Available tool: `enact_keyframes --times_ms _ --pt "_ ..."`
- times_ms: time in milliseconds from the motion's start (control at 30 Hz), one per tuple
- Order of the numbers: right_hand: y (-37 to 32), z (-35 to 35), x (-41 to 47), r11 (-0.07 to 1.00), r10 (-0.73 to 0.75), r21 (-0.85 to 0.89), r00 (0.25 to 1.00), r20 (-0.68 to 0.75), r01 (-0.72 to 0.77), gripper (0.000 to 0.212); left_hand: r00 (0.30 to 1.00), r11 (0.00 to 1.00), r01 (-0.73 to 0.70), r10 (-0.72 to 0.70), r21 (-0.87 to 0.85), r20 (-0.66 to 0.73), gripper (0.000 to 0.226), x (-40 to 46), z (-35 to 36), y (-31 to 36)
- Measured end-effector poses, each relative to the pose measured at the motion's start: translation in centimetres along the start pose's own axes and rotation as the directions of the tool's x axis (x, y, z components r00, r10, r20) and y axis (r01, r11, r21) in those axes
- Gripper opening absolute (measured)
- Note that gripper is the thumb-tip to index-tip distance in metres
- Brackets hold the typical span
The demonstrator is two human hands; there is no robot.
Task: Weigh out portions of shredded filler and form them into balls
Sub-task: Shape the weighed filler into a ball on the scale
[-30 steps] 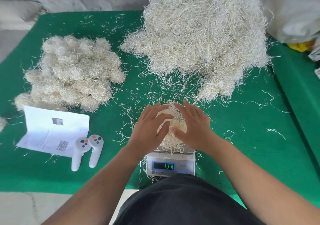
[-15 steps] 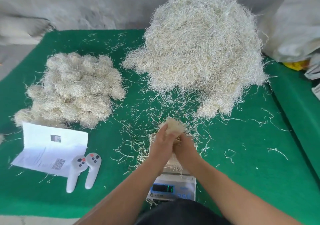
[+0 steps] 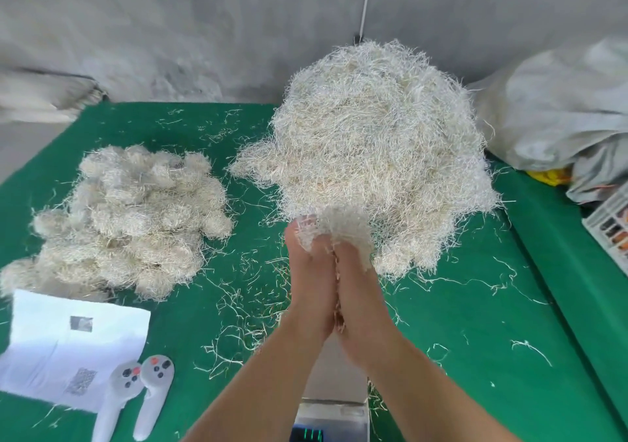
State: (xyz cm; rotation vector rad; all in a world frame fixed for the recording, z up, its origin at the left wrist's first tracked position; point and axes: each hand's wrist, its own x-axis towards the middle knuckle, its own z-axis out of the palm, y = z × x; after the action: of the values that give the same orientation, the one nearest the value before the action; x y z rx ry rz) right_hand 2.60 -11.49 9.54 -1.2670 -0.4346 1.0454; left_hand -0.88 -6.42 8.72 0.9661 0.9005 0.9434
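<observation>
Hands: the left hand (image 3: 307, 282) and right hand (image 3: 362, 288) are pressing palm to palm, squeezing a portion (image 3: 334, 229) of filler that is sticking out above the fingers.
Position: the portion is being held over the table (image 3: 441, 322), above the scale (image 3: 334, 418), in front of the pile (image 3: 377, 149).
Advice: rolling with even pressure and tucking loose strands in should be giving a tight ball like the finished balls (image 3: 129, 214) at the left.

Bright, even daylight, shadows soft and faint. Wide-angle bowing at edges (corners worst). Overall slight softness; mild motion blur throughout.
</observation>
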Motion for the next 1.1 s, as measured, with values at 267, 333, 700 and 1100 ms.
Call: enact_keyframes --times_ms 267,333,700,1100 --pt "-4.1 -2.9 1.0 0.960 0.060 0.270 0.996 0.062 -0.075 0.063 0.843 0.687 -0.526 0.343 0.501 0.415 0.034 -1.3 0.4 -0.3" --pt "-4.1 -3.5 1.4 0.958 0.053 0.277 0.996 0.067 -0.070 0.048 0.831 0.736 -0.509 0.285 0.447 0.477 0.035 -2.3 0.8 0.4" --pt "-3.9 -2.1 1.6 0.971 -0.177 -0.154 0.983 0.055 0.184 0.026 0.975 0.967 -0.190 0.166 0.171 0.145 0.048 -2.7 3.0 2.4" --pt "-5.5 -3.1 -1.0 0.930 0.144 0.306 0.968 0.204 -0.203 0.047 0.978 0.985 -0.141 0.154 0.099 -0.141 0.048 -1.4 5.0 4.3"
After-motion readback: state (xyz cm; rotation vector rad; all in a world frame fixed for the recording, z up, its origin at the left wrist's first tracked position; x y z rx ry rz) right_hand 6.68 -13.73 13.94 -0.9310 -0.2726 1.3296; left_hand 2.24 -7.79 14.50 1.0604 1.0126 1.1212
